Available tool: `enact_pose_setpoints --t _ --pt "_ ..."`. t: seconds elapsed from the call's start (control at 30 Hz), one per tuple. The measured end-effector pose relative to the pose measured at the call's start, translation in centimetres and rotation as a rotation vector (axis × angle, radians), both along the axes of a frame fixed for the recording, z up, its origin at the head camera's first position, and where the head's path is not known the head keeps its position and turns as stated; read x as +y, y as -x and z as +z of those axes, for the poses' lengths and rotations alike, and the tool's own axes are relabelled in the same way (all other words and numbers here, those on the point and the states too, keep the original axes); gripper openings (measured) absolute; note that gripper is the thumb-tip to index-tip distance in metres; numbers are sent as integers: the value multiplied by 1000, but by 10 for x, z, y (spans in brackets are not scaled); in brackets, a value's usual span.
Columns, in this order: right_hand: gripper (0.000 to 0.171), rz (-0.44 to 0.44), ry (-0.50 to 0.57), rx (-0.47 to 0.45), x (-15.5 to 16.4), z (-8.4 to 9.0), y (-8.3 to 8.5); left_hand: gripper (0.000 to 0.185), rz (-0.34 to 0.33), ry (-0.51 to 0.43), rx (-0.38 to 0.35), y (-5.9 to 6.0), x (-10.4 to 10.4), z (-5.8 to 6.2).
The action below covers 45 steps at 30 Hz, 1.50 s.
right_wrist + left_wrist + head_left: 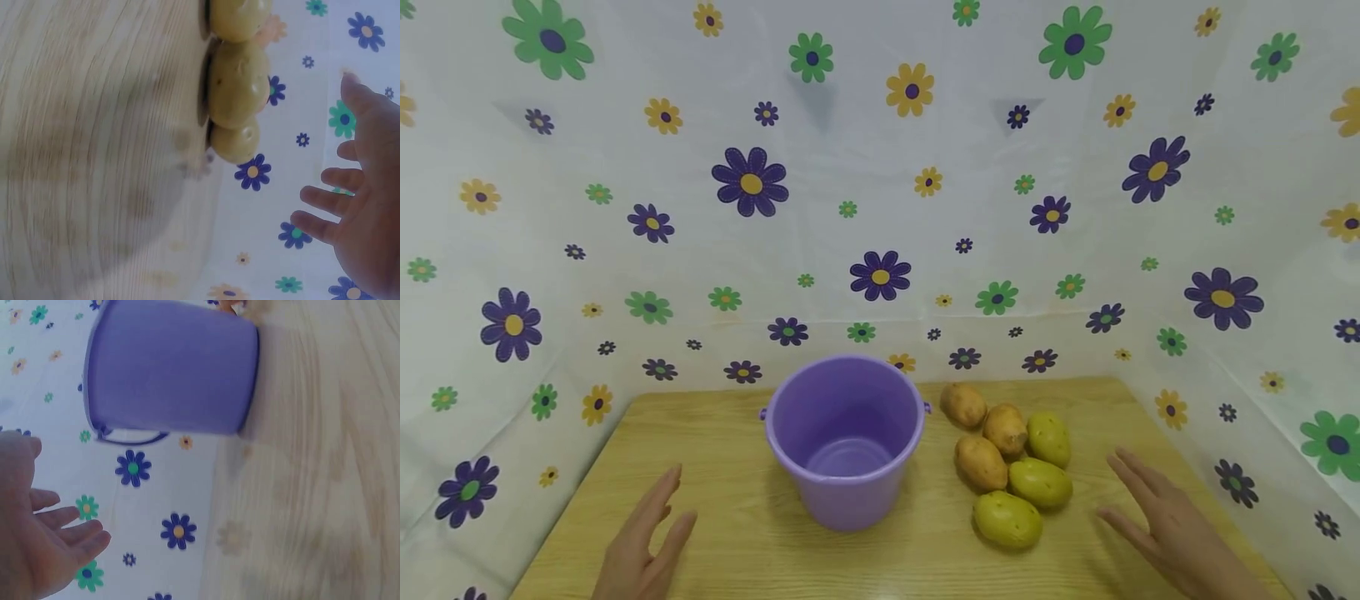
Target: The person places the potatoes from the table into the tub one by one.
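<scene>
A purple bucket (850,492) stands upright on the wooden table, its inside bare to the bottom. To its right lie several potatoes in a loose cluster: brown ones (981,463) toward the back and left, yellow-green ones (1007,520) toward the front and right. My left hand (643,542) is left of the bucket, fingers extended and holding nothing. On the other side my right hand (1172,525) hovers right of the potatoes, fingers spread and apart from them. The left wrist view shows the bucket's thin handle (134,441) hanging at its side.
The wooden tabletop (715,467) runs back to a white sheet with printed flowers (842,233), which rises behind the table and along both sides. The bucket is near the middle, with the potatoes close by on its right.
</scene>
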State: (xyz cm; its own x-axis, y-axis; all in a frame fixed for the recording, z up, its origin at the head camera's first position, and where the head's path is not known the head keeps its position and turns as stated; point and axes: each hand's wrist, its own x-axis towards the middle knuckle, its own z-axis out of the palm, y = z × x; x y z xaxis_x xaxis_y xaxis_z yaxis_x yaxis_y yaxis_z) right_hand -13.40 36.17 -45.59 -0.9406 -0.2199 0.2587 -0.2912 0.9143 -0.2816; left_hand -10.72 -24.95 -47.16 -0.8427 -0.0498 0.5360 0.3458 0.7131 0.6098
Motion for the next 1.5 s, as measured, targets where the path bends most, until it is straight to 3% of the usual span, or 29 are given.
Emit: enact_pose_setpoints --t 0.17,0.27,0.43,0.67,0.87,1.1,1.33,1.5 --pt "67 15 20 14 -16 3 0 50 17 -192 -107 -1 22 16" --pt "67 16 35 -12 -25 4 -1 48 26 -268 -133 0 32 22" --pt "63 27 60 -12 -38 2 -2 47 -3 -313 -135 4 47 29" --pt "56 125 100 139 -54 -2 -1 46 -35 -360 -98 14 69 39" --pt "52 142 115 157 -65 -9 -2 51 -9 -395 -196 21 85 47" --pt "48 141 136 122 -74 -21 -1 63 -19 -489 -304 31 97 46" --pt "50 91 141 58 -82 -28 -1 68 -41 -515 -299 37 108 41" --pt "51 82 149 81 -85 -33 -2 63 -55 -527 -285 42 113 39"
